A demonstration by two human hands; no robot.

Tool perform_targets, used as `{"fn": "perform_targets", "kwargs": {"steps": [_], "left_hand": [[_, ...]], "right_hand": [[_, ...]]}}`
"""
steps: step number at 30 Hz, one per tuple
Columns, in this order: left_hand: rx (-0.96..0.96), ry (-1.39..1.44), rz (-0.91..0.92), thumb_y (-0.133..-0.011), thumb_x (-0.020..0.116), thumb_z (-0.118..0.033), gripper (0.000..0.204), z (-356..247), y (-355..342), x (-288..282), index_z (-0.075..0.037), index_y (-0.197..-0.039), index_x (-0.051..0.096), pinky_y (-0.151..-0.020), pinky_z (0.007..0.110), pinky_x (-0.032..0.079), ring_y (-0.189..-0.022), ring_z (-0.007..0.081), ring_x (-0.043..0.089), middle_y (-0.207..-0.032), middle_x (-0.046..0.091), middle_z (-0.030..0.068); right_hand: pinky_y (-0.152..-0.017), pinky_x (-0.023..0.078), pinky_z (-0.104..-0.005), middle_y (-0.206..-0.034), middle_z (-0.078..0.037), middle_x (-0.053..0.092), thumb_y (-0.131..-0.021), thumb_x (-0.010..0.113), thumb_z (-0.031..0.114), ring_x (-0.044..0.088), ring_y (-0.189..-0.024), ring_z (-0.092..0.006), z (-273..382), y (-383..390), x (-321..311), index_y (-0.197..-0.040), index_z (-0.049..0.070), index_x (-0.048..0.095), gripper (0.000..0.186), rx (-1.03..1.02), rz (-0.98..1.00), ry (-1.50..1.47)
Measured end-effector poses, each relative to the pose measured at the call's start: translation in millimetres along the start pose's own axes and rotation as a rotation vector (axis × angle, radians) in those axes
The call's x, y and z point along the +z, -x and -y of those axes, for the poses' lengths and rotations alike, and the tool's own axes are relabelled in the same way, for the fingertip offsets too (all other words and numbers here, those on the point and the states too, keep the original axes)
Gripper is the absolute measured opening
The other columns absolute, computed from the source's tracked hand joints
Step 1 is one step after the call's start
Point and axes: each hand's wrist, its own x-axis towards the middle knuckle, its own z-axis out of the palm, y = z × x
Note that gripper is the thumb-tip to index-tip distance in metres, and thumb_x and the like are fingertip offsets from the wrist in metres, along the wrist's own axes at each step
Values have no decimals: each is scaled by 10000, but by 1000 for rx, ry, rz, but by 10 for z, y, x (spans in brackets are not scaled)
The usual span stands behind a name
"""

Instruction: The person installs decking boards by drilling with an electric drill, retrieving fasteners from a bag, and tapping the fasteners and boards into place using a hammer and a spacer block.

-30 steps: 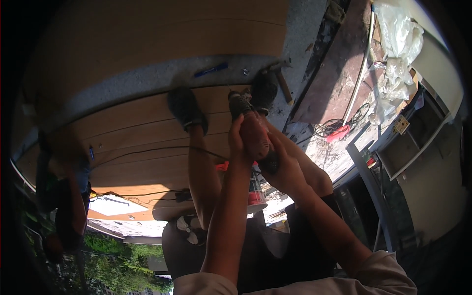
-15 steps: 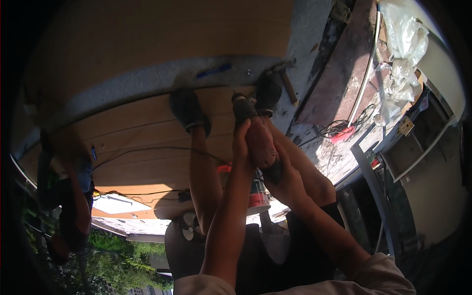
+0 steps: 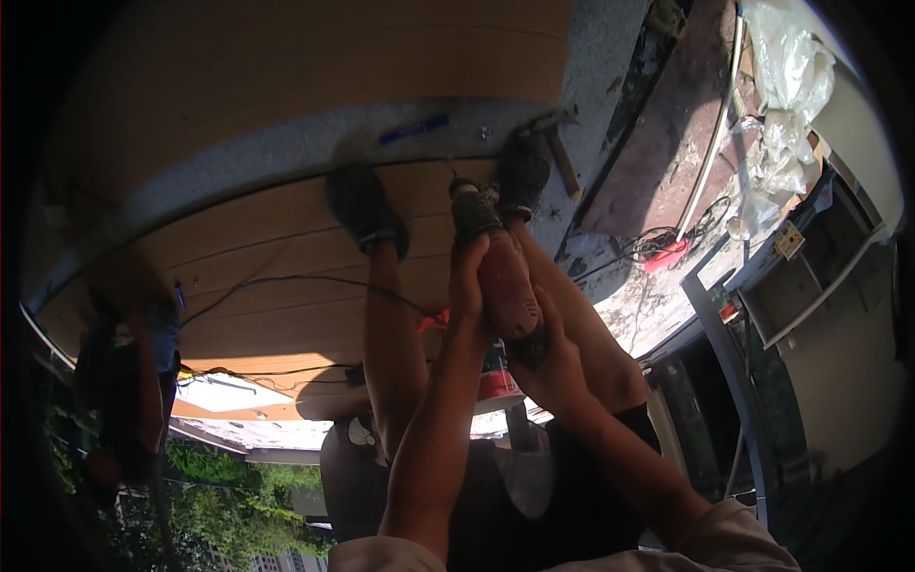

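A red and dark power drill [image 3: 508, 286] is held in both hands between my knees, its chuck and thin bit facing away from me, toward the far edge of the brown boards. Wrapped round the front of its body, just behind the chuck, is my left hand [image 3: 468, 276]. My right hand [image 3: 556, 370] is closed on the dark rear handle. The bit's tip comes near the brown board [image 3: 429, 205] between my shoes; I cannot tell if it touches. Past the right shoe lies a hammer [image 3: 564, 164], and a blue pen-like tool [image 3: 415, 129] lies on the grey floor.
Another person [image 3: 138, 381] crouches at the left, by the boards. A black cable [image 3: 286, 278] crosses the boards toward my legs. Below my hands stands a red and white bucket [image 3: 498, 386]. Clear plastic sheeting [image 3: 791, 57] and a white pole [image 3: 713, 143] lie at the right.
The drill stays in both hands and has shifted only slightly, its rear end a little nearer me. At the left, the other person has moved slightly.
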Motion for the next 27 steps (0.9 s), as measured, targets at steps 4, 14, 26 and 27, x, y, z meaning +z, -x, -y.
{"fn": "perform_targets", "kwargs": {"steps": [4, 14, 26, 27], "left_hand": [[-21, 81, -28, -952, 616, -277, 374, 2, 34, -5, -6, -1208, 586, -769, 336, 577, -850, 233, 686, -1011, 680, 121], [16, -12, -51, -939, 624, -267, 466, -95, 132, 36, -23, -1314, 494, -783, 350, 582, -896, 226, 677, -1079, 650, 132], [26, -59, -37, -924, 642, -288, 488, -73, 108, 14, -38, -1314, 490, -775, 352, 585, -904, 227, 680, -1085, 645, 131], [19, -54, -33, -924, 641, -276, 480, -70, 99, 2, -36, -1311, 490, -767, 349, 588, -891, 230, 683, -1070, 651, 134]], "right_hand": [[-940, 555, -388, -1270, -289, 646, -862, 738, 50, 667, -1199, -332, 10, 24, 4, -1590, 65, 233, 886, 18, 3, 1], [-939, 553, -386, -1281, -282, 644, -851, 744, 54, 665, -1202, -319, -4, 129, 101, -1598, 83, 222, 911, -14, -45, 19], [-951, 542, -378, -1308, -274, 623, -847, 746, 63, 657, -1203, -325, -66, 123, 143, -1593, 67, 200, 924, 22, -34, -77], [-951, 542, -378, -1308, -274, 623, -847, 746, 63, 657, -1203, -325, -68, 115, 142, -1593, 67, 200, 924, 20, -35, -77]]}}
